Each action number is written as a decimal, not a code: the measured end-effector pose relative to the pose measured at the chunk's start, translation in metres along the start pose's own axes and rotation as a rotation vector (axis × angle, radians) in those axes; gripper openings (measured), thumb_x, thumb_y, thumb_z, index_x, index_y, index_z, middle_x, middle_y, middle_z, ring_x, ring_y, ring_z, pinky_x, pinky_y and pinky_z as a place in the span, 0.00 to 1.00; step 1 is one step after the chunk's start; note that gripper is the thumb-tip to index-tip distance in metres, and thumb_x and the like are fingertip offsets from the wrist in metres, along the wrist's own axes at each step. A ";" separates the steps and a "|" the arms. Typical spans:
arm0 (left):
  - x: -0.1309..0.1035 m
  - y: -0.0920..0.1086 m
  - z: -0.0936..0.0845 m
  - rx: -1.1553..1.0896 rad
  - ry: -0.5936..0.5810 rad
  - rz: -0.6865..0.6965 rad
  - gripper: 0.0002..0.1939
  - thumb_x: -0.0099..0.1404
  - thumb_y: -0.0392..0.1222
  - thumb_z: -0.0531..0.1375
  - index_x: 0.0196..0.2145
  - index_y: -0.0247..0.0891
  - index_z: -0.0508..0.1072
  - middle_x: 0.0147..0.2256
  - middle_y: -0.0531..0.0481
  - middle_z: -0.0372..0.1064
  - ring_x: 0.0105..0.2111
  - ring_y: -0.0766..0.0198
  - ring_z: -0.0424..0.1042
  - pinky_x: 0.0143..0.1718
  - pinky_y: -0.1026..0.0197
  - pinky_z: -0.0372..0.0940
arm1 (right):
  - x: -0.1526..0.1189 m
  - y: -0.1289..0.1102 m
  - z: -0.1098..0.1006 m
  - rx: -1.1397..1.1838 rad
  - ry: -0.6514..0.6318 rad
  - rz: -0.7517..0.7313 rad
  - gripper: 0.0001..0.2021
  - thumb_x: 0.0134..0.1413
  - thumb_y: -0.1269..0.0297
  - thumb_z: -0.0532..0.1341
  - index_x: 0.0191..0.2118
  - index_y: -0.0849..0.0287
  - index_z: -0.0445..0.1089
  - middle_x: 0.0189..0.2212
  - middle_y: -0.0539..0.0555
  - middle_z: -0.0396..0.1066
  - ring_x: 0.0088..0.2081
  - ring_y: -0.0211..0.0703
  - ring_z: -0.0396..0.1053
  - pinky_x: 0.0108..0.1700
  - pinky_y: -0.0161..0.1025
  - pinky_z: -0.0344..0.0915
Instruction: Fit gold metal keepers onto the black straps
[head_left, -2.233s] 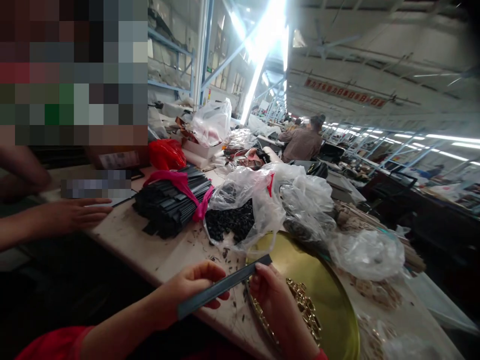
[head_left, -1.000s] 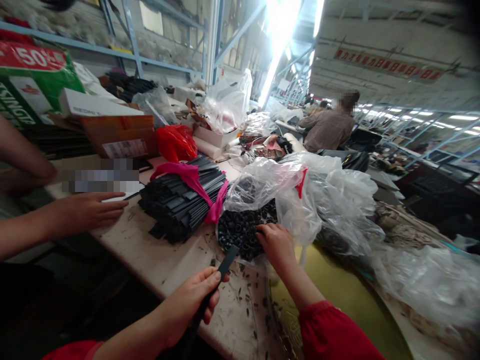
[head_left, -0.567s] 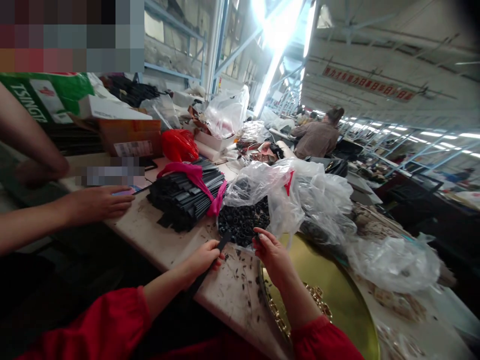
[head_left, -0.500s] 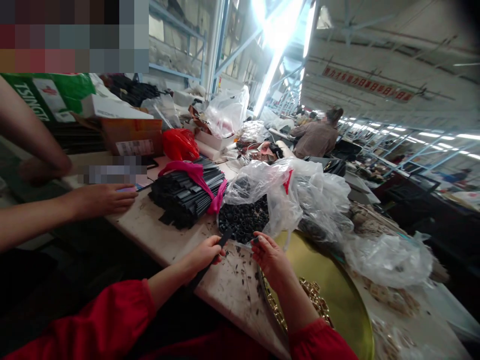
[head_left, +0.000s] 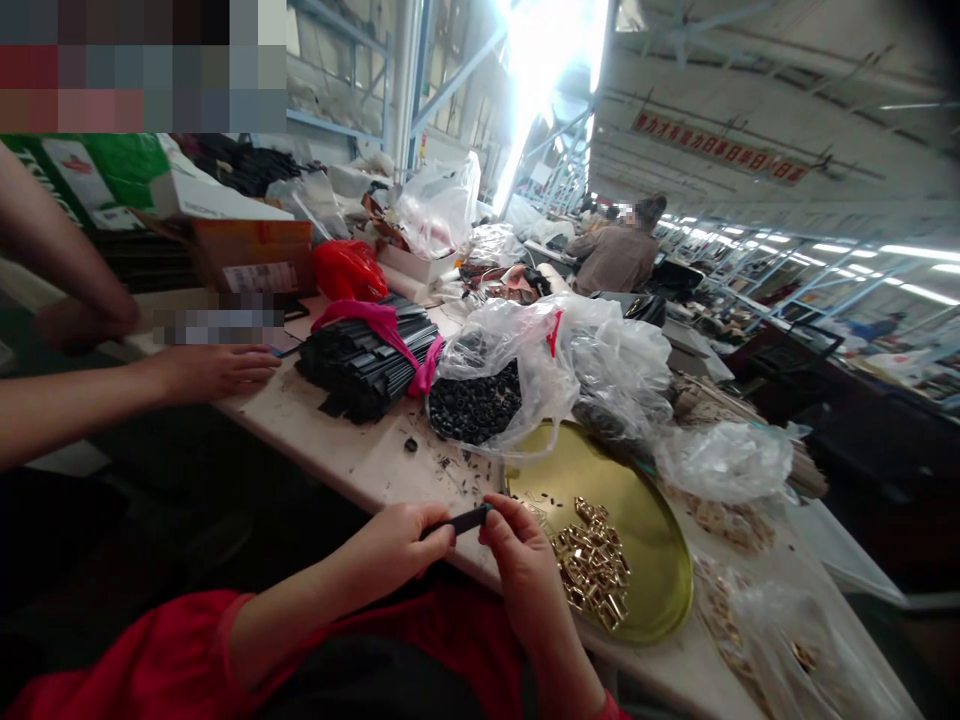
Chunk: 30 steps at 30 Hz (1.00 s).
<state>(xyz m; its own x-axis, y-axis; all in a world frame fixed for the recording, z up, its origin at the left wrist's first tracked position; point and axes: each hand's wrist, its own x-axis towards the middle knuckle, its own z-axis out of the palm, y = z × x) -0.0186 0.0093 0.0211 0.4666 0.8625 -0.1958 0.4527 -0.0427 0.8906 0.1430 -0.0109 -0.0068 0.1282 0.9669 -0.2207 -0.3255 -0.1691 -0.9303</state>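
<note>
A narrow black strip stretches between my hands at the table's front edge. My left hand is closed on it, thumb on top. At its other end, my right hand pinches the tip with thumb and forefinger; something small and greenish shows there. Beyond my hands lies an open clear plastic bag of small black loops. The round gold tray, right of my right hand, holds a heap of gold metal buckles. One black loop rests on the table.
A bundle of black strips tied with pink cloth lies behind on the table. Another person's hand rests at the left edge. Red bag and cardboard box stand behind. More plastic bags lie at right.
My hands have come closer together, nearer the table's front edge and away from the bag of loops. My right hand now grips the strip's end. The single loop on the table is newly visible.
</note>
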 end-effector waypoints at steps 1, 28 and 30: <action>-0.003 0.003 -0.001 0.027 -0.026 -0.006 0.13 0.60 0.45 0.50 0.22 0.38 0.65 0.16 0.58 0.57 0.18 0.69 0.56 0.19 0.67 0.46 | -0.005 -0.001 -0.004 -0.037 -0.021 -0.011 0.13 0.40 0.60 0.67 0.34 0.57 0.71 0.23 0.46 0.68 0.27 0.34 0.63 0.33 0.32 0.62; 0.022 -0.022 0.031 -0.380 -0.213 -0.114 0.21 0.59 0.50 0.56 0.50 0.41 0.66 0.32 0.51 0.68 0.38 0.61 0.66 0.35 0.68 0.60 | -0.009 0.036 -0.033 0.040 -0.119 0.109 0.20 0.40 0.62 0.67 0.42 0.53 0.63 0.31 0.48 0.70 0.32 0.39 0.68 0.37 0.37 0.62; 0.029 -0.024 0.032 -0.374 -0.233 -0.125 0.20 0.60 0.54 0.54 0.43 0.38 0.68 0.23 0.55 0.62 0.27 0.65 0.63 0.25 0.69 0.57 | 0.005 0.022 -0.056 -0.303 -0.058 -0.007 0.23 0.43 0.60 0.65 0.46 0.54 0.61 0.33 0.50 0.70 0.34 0.42 0.68 0.39 0.39 0.62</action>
<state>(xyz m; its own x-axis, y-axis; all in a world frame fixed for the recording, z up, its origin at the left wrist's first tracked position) 0.0083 0.0190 -0.0191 0.6040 0.7112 -0.3598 0.2306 0.2763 0.9330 0.1888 -0.0205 -0.0448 0.0724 0.9760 -0.2053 -0.0299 -0.2036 -0.9786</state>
